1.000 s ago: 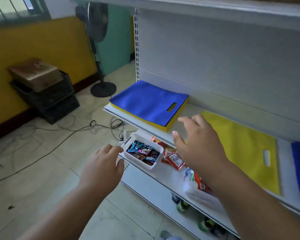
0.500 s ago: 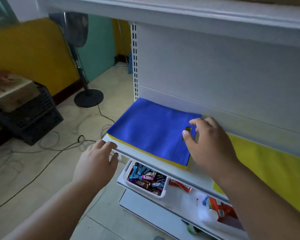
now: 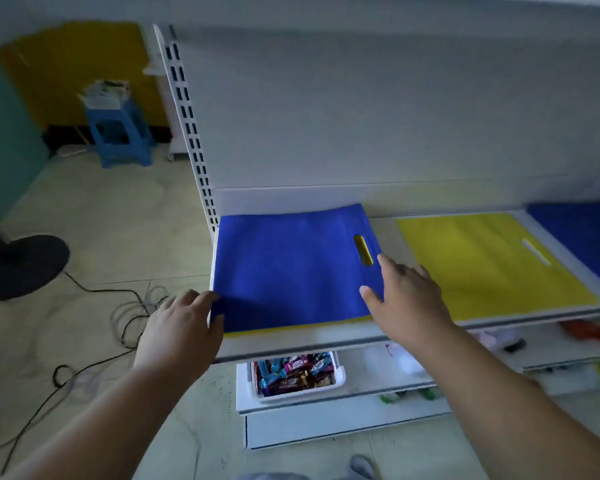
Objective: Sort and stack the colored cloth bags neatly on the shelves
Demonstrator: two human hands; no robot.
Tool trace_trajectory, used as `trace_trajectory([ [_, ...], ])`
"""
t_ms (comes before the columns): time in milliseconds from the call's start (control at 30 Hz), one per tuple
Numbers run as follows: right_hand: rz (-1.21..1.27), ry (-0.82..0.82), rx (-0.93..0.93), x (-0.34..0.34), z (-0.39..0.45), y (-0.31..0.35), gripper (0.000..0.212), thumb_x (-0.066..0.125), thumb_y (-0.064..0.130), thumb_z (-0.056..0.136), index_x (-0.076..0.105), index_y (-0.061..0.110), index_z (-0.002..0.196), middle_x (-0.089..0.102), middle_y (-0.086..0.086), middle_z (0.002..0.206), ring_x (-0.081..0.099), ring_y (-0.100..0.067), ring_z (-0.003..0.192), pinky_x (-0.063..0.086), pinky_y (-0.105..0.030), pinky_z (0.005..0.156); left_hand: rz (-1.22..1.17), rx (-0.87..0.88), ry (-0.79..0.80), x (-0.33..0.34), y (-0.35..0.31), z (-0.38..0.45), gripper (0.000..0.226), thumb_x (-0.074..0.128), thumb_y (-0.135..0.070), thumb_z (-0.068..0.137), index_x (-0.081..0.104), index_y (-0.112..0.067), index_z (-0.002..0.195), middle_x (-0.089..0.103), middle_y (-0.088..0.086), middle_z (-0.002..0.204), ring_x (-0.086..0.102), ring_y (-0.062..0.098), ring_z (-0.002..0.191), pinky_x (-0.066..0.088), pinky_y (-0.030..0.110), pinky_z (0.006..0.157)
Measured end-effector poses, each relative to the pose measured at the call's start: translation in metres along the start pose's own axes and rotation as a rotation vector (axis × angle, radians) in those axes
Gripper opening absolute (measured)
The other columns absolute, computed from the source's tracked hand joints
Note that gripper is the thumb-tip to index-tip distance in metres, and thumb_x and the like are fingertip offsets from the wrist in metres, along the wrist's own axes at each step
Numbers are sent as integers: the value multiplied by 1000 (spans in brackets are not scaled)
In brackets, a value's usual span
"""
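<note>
A blue cloth bag (image 3: 291, 268) with a slot handle lies on top of a yellow stack at the left end of the white shelf (image 3: 326, 342). My left hand (image 3: 181, 327) is at the bag's front left corner, with fingers above and thumb below pinching it. Over on the bag's right edge, just below the handle slot, my right hand (image 3: 406, 299) rests with its fingers spread and straight. A yellow bag (image 3: 489, 265) lies flat to the right. Another blue bag (image 3: 582, 244) shows at the far right edge.
A white tray of wrapped sweets (image 3: 291, 375) sits on the lower shelf, with small packets further right. The slotted shelf upright (image 3: 191, 133) stands at the left. On the floor are a fan base (image 3: 21, 265), loose cables (image 3: 118, 306) and a blue stool (image 3: 122, 133).
The view has swung to face the shelf. My left hand came up from mid-air to the blue bag's front left corner. My right hand slid from the handle slot to its right edge.
</note>
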State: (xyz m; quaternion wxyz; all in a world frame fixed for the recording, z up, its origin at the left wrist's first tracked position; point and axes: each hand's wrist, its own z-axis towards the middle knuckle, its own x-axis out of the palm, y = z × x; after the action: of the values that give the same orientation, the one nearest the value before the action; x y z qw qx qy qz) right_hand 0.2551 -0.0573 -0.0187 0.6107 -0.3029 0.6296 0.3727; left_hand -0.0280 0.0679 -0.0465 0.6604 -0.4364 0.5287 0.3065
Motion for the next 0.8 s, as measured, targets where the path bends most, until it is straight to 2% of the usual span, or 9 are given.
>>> trace_trajectory([
  [67, -22, 20, 38, 6, -6, 9, 66, 46, 51, 95, 31, 13, 147, 63, -9, 124, 47, -35, 117, 39, -40, 95, -8, 54, 22, -3, 4, 4, 34, 53, -34, 93, 62, -26, 124, 65, -2, 112, 59, 27, 104, 47, 37, 86],
  [167, -31, -26, 88, 13, -9, 15, 64, 47, 52, 93, 36, 12, 143, 63, -10, 124, 49, -36, 115, 41, -41, 94, -28, 95, 38, -7, 7, 9, 33, 51, -35, 93, 63, -28, 124, 66, -5, 113, 58, 23, 106, 48, 35, 85],
  [333, -112, -73, 108, 17, -13, 24, 60, 44, 54, 94, 43, 13, 139, 70, -8, 111, 51, -34, 105, 40, -39, 81, -55, 111, 59, -10, 16, 14, 33, 50, -36, 94, 61, -30, 125, 65, -10, 117, 57, 18, 108, 48, 32, 84],
  [400, -157, -54, 78, 21, -21, 29, 63, 40, 55, 95, 39, 15, 144, 67, -8, 117, 50, -34, 104, 40, -39, 79, -77, 97, 43, -15, 21, 13, 31, 52, -33, 93, 63, -30, 122, 67, -10, 113, 59, 18, 103, 48, 30, 79],
  [533, -179, -15, 64, 24, -37, 38, 71, 15, 59, 93, 38, 19, 146, 63, -5, 125, 50, -32, 106, 40, -41, 81, -124, 19, -1, -25, 32, 11, 28, 54, -24, 91, 66, -29, 116, 70, -9, 102, 63, 19, 81, 46, 27, 64],
  [567, -133, -15, 80, 22, -39, 41, 68, 17, 58, 94, 39, 18, 145, 64, -4, 125, 50, -32, 108, 40, -41, 84, -123, 10, 1, -25, 35, 11, 27, 54, -23, 91, 67, -29, 114, 70, -10, 98, 63, 18, 77, 48, 27, 63],
  [667, 192, 0, 246, 16, -43, 47, 56, 44, 51, 96, 41, 19, 142, 56, -7, 132, 50, -31, 114, 41, -38, 90, -231, -71, 65, -29, 36, 13, 21, 55, -23, 90, 64, -33, 106, 66, -17, 88, 61, 10, 69, 46, 24, 57],
  [733, 440, 35, 395, 13, -44, 47, 54, 56, 46, 93, 43, 23, 139, 47, -9, 131, 56, -26, 100, 43, -33, 79, -385, -131, 187, -33, 32, 16, 22, 56, -17, 87, 62, -35, 98, 64, -14, 86, 60, 10, 66, 44, 24, 55],
  [800, 638, 28, 457, 10, -42, 45, 52, 64, 37, 89, 45, 30, 136, 48, -7, 121, 60, -20, 78, 47, -30, 68, -495, -118, 355, -37, 29, 19, 27, 53, -9, 87, 63, -33, 92, 64, -5, 83, 58, 17, 61, 44, 23, 52],
])
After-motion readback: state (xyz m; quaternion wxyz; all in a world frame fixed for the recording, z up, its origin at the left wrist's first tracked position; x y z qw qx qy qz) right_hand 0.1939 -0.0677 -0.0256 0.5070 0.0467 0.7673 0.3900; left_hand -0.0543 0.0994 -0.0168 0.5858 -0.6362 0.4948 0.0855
